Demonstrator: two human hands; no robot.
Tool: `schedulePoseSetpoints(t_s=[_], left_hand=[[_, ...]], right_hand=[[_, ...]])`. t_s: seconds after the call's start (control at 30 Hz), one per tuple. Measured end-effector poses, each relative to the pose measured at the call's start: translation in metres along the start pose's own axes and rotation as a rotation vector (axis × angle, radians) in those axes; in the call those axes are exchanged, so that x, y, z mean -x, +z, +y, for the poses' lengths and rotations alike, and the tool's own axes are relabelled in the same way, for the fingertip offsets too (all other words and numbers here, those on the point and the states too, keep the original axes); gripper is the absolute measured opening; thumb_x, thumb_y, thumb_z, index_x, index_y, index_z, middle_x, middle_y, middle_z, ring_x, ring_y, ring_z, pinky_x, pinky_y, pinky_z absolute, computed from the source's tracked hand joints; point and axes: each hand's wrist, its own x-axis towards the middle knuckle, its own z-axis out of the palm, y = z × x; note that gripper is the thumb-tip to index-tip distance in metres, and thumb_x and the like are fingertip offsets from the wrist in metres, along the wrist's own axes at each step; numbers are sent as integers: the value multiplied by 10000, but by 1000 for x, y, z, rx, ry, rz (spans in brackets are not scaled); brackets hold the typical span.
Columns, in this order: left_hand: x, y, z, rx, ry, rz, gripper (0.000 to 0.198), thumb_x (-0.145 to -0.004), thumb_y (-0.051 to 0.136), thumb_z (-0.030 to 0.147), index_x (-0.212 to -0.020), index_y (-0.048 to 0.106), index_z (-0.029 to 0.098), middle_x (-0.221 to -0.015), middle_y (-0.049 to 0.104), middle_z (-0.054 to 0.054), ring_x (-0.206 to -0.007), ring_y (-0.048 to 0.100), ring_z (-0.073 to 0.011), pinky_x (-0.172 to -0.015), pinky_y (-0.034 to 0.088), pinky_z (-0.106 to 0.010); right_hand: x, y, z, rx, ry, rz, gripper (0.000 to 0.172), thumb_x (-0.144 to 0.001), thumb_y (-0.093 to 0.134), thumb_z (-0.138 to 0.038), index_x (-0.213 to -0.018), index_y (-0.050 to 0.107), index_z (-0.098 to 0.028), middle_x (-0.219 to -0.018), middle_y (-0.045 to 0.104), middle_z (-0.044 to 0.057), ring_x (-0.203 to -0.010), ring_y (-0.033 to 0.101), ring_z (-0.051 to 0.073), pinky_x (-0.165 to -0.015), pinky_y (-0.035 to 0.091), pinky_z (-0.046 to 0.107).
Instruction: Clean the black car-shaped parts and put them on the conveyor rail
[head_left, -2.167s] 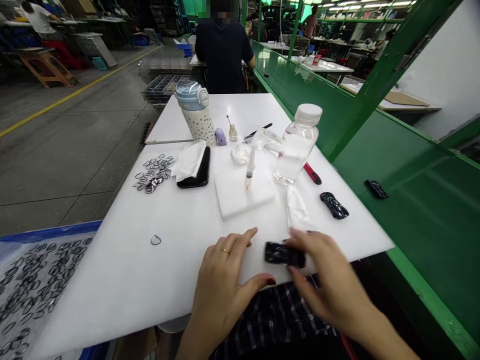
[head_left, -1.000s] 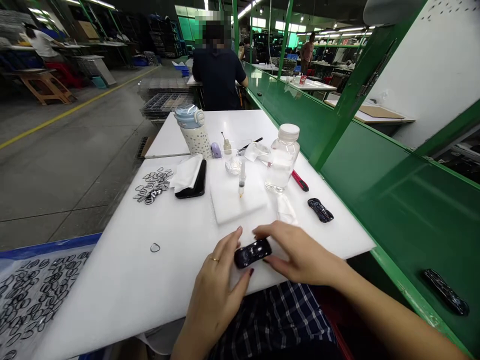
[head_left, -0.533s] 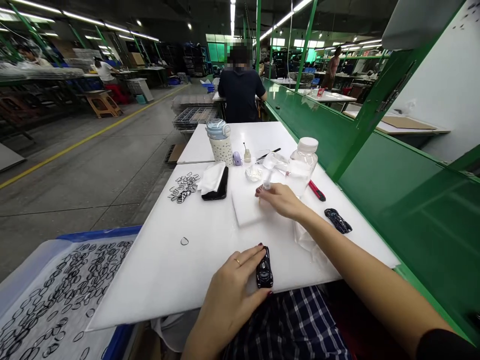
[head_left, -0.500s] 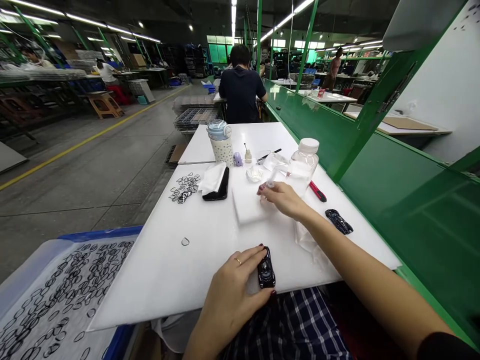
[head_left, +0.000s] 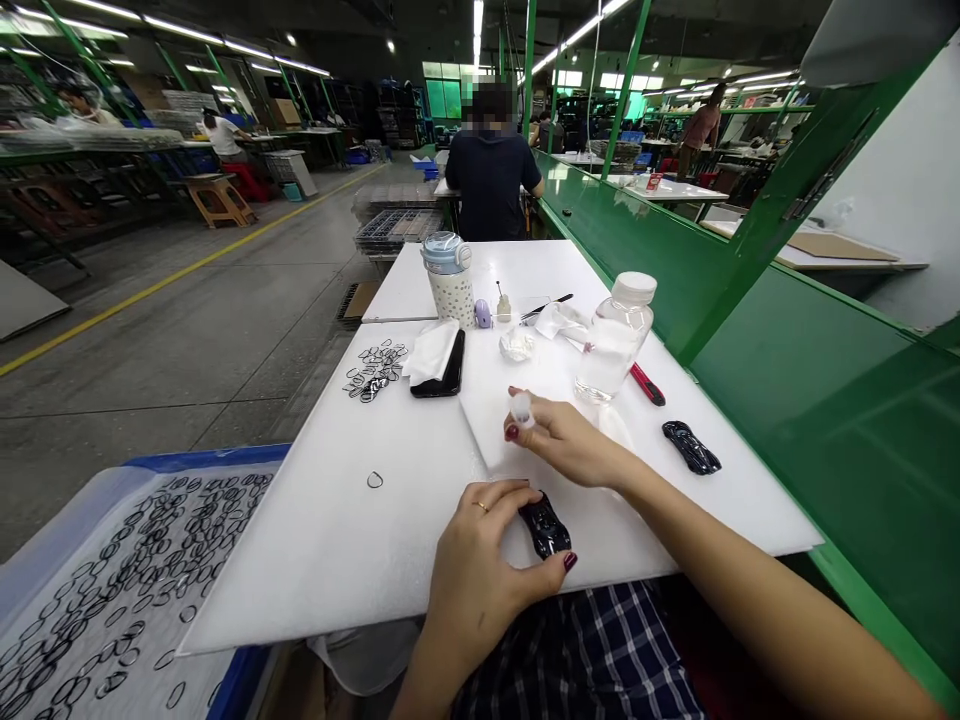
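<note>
My left hand (head_left: 484, 565) pinches a small glossy black toy-car body (head_left: 546, 526) against the white table (head_left: 330, 540) near its front edge. Just above it, my right hand (head_left: 570, 445) is closed round a small clear syringe (head_left: 520, 409), tip pointing down toward the car. A white foam pad (head_left: 487, 395) lies under my right hand. A second black car body (head_left: 691, 447) rests to the right, and a single black ring (head_left: 375, 480) lies to the left.
A clear bottle (head_left: 615, 335), red cutter (head_left: 647, 384), phone under a tissue (head_left: 439, 360), spotted flask (head_left: 450, 280) and a heap of black rings (head_left: 375, 368) stand behind. A blue bin of rings (head_left: 97, 590) is at left, a green conveyor (head_left: 825, 400) at right. A person sits ahead.
My right hand lifted the syringe off the foam pad and drew it back toward the car. My left hand turned the car body and kept hold of it.
</note>
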Motion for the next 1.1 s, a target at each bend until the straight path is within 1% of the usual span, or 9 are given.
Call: schedulePoseSetpoints(t_s=[0.1, 0.2, 0.27, 0.3, 0.37, 0.43, 0.5, 0.6, 1.1], left_hand=[[1, 1, 1, 18, -17, 8, 477, -622, 788, 298, -1085, 689, 239, -1161, 652, -52, -1129, 555, -283, -993, 460, -462], [0, 2, 2, 63, -63, 42, 432, -616, 795, 289, -1038, 710, 249, -1106, 673, -38, -1079, 585, -266, -973, 468, -441], [-3, 3, 3, 90, -91, 69, 383, -628, 794, 314, -1001, 721, 263, -1054, 688, -23, -1035, 603, -255, -946, 476, -431], [-4, 3, 4, 98, -103, 82, 359, -637, 791, 329, -984, 724, 270, -1031, 694, -15, -1017, 608, -252, -929, 481, -428], [-6, 3, 5, 101, -111, 99, 307, -653, 783, 349, -946, 727, 277, -991, 707, 0, -997, 609, -250, -892, 485, -423], [-7, 4, 6, 98, -105, 101, 265, -663, 775, 344, -916, 726, 281, -968, 717, 14, -997, 602, -250, -866, 485, -413], [-7, 4, 7, 99, -101, 103, 251, -658, 776, 321, -900, 724, 283, -957, 721, 26, -993, 599, -243, -851, 484, -400], [-7, 5, 7, 101, -100, 107, 260, -645, 780, 301, -899, 723, 288, -952, 721, 37, -980, 600, -232, -848, 483, -390], [-7, 5, 8, 97, -105, 113, 234, -629, 797, 278, -850, 719, 276, -943, 725, 41, -962, 603, -225, -829, 481, -379]], right_hand=[[1, -5, -4, -88, -10, -72, 416, -844, 576, -608, -751, 622, -206, -973, 672, 86, -1408, 295, 295, -1146, 186, 472], [11, -5, -14, -268, -89, 47, 315, -891, 576, -506, -835, 662, -208, -1040, 664, 69, -1313, 438, 248, -1097, 289, 411], [25, 3, -24, -416, -173, 140, 149, -893, 621, -348, -927, 683, -217, -980, 658, 47, -1096, 574, 202, -981, 383, 356], [33, 9, -29, -485, -204, 172, 128, -885, 632, -297, -978, 682, -225, -884, 638, 29, -933, 596, 172, -877, 416, 327], [48, 22, -39, -612, -211, 188, 221, -869, 633, -411, -973, 666, -219, -718, 523, -1, -691, 496, 145, -687, 386, 302], [57, 33, -45, -739, -178, 182, 517, -810, 530, -701, -761, 612, -193, -620, 398, -16, -590, 374, 141, -595, 311, 306], [60, 40, -47, -844, -150, 196, 710, -739, 328, -876, -559, 441, -198, -532, 302, -28, -518, 287, 131, -550, 259, 312], [59, 43, -45, -911, -150, 281, 702, -753, 245, -853, -490, 310, -205, -452, 181, -46, -448, 195, 113, -505, 206, 309], [55, 50, -42, -880, -140, 289, 630, -756, 312, -778, -478, 312, -213, -428, 186, -40, -436, 188, 111, -471, 191, 296]])
